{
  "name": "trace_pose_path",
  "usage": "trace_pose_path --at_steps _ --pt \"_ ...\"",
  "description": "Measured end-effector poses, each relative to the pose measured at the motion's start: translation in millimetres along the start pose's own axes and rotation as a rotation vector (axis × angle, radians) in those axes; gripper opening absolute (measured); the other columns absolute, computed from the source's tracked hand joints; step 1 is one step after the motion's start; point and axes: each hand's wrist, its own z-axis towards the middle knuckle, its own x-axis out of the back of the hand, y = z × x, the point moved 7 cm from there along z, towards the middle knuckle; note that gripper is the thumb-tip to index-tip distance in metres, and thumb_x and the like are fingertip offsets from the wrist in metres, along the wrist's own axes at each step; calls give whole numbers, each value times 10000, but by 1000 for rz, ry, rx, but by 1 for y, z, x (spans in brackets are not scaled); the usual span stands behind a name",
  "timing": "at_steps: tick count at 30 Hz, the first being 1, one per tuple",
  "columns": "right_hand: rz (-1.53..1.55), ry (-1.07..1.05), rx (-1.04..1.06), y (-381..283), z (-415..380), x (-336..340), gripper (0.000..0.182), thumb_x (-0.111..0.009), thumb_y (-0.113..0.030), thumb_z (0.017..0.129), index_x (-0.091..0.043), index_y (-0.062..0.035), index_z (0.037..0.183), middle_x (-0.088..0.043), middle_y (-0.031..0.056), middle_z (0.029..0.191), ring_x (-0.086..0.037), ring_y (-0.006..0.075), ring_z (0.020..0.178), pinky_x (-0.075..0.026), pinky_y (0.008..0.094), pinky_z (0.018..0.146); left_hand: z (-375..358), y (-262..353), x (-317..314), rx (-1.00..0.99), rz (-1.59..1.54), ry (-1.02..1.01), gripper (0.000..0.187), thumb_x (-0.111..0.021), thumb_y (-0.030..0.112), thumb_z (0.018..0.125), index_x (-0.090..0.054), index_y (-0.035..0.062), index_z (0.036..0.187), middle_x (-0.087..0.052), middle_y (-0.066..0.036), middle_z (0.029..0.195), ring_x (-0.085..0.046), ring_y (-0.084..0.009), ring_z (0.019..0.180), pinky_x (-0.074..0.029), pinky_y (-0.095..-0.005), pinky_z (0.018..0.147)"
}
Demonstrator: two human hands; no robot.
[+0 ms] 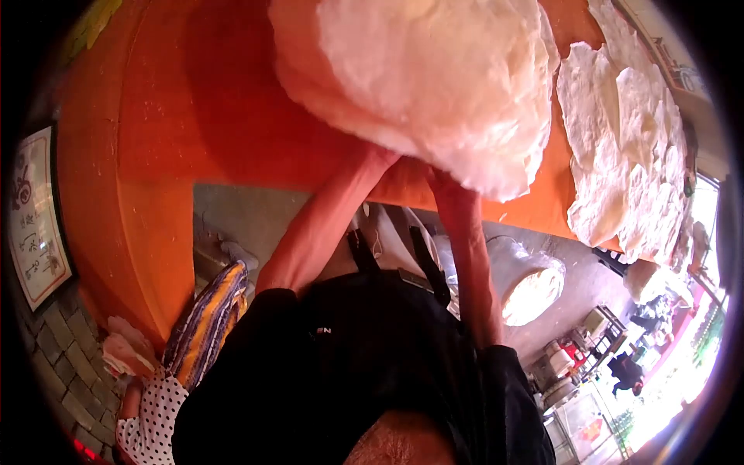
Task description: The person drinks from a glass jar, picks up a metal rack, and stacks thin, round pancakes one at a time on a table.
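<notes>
A large, thick mass of white fluffy wadding [434,77] fills the top middle, its rounded near edge hanging over both hands. A dark shadow beside it falls on the orange table [163,101]. My left hand [384,155] reaches under the near edge, with only its wrist and heel showing. Close on its right, my right hand [443,183] meets the same edge from below. The wadding hides the fingers of both hands, so their grip is out of sight.
More flat white wadding sheets [620,147] lie along the table's right side. Below the table edge, a clear plastic bag with white material [535,291] rests on the floor. A person in a dotted sleeve [151,415] is at lower left. A framed sign [39,217] stands far left.
</notes>
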Motion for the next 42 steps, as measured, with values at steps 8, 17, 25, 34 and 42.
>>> trace_pose_path --at_steps 8,17,25,34,42 --pt "799 -327 -328 -37 -38 0 186 -609 -12 883 -636 11 1065 -686 90 891 -621 154 757 -518 305 689 17 26 12 -44 111 108 530 -518 323 960 -449 9 1382 -548 -228 1293 -539 -365 1153 -436 -511 1013" --pt "-17 232 154 -180 81 132 238 -691 -128 897 -710 -6 1101 -734 83 932 -663 118 852 -518 253 751 47 47 29 -121 221 225 559 -529 352 949 -444 23 1393 -515 -239 1322 -505 -380 1186 -411 -527 1027" --pt "-410 314 338 -178 211 74 409 -641 -387 907 -679 -77 1172 -680 230 1054 -656 390 950 -516 432 838 65 60 43 -176 312 338 585 -539 377 939 -439 36 1403 -485 -248 1347 -475 -393 1215 -389 -542 1039" --pt "-589 335 331 -176 221 70 503 -576 -437 938 -626 -37 1239 -646 224 1137 -591 400 1062 -467 459 922 73 62 54 -214 441 454 614 -550 405 927 -434 50 1415 -452 -259 1375 -441 -407 1248 -364 -558 1052" --pt "-615 355 355 -173 215 38 605 -538 -417 941 -499 0 1378 -525 325 1300 -455 490 1238 -315 505 1095 79 57 57 -225 501 494 640 -559 431 917 -429 63 1425 -423 -268 1401 -410 -420 1278 -342 -573 1064"
